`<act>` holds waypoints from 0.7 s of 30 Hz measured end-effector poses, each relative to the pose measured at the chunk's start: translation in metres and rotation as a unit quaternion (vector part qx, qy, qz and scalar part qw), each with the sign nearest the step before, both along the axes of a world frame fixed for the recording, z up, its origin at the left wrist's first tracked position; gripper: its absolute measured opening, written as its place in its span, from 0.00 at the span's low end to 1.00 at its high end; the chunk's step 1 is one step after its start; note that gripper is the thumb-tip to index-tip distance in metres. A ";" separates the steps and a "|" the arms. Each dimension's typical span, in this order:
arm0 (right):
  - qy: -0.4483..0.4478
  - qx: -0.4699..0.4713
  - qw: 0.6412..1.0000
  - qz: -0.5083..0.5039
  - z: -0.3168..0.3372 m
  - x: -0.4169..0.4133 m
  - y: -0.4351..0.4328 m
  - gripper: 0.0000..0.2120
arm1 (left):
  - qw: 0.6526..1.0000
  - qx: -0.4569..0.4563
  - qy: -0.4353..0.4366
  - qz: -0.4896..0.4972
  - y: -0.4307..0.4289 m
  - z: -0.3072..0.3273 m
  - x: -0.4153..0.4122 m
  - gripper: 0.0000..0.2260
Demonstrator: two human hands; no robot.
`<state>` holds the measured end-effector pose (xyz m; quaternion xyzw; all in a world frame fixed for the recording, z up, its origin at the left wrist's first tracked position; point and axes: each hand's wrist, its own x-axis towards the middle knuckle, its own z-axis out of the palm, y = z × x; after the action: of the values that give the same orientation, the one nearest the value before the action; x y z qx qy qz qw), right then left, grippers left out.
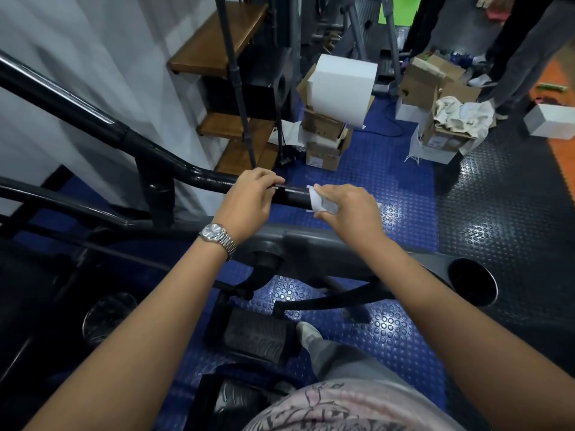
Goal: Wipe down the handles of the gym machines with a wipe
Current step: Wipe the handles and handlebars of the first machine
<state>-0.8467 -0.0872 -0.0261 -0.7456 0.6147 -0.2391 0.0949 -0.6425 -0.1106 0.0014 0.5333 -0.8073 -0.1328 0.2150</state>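
Our left hand (252, 199) grips the hard handle (293, 194); our right hand (353, 211) pinches the soft wipe (320, 203) round its end.

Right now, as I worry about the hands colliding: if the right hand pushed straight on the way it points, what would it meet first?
Probably the left hand, which holds the same black handle just ahead of the wipe under the right hand; only a short bare stretch separates them.
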 end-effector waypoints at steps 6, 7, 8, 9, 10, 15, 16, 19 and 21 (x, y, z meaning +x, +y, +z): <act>-0.009 -0.065 0.997 0.039 -0.006 0.029 -0.007 0.25 | 0.998 -0.014 0.007 0.065 0.002 -0.002 0.022 0.14; -0.010 -0.083 0.995 0.048 -0.010 0.026 -0.007 0.24 | 0.997 -0.015 0.017 0.071 0.002 -0.003 0.025 0.14; -0.007 -0.100 0.993 0.059 -0.013 0.021 -0.006 0.23 | 0.997 -0.015 0.027 0.076 0.003 -0.004 0.027 0.14; -0.003 -0.114 0.991 0.069 -0.016 0.014 -0.005 0.21 | 0.996 -0.013 0.035 0.079 0.003 -0.005 0.029 0.14; -0.001 -0.125 0.990 0.073 -0.019 0.006 -0.004 0.18 | 0.996 -0.012 0.038 0.081 0.003 -0.005 0.031 0.14; -0.018 -0.119 0.991 0.051 -0.024 -0.012 0.000 0.13 | 0.995 -0.024 0.047 0.082 0.001 -0.004 0.032 0.14; -0.013 -0.116 0.992 0.048 -0.023 -0.006 -0.002 0.14 | 0.995 -0.024 0.047 0.083 0.000 -0.003 0.031 0.13; 0.018 -0.104 0.991 0.078 -0.019 0.025 -0.013 0.19 | 0.995 -0.022 0.035 0.092 -0.001 -0.003 0.028 0.13; 0.042 -0.089 0.990 0.098 -0.014 0.051 -0.022 0.23 | 0.995 -0.027 0.026 0.092 -0.002 -0.003 0.029 0.13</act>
<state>-0.7959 -0.1096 -0.0401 -0.8170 0.5186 -0.2511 0.0249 -0.6137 -0.1127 -0.0020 0.5959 -0.7520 -0.1048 0.2614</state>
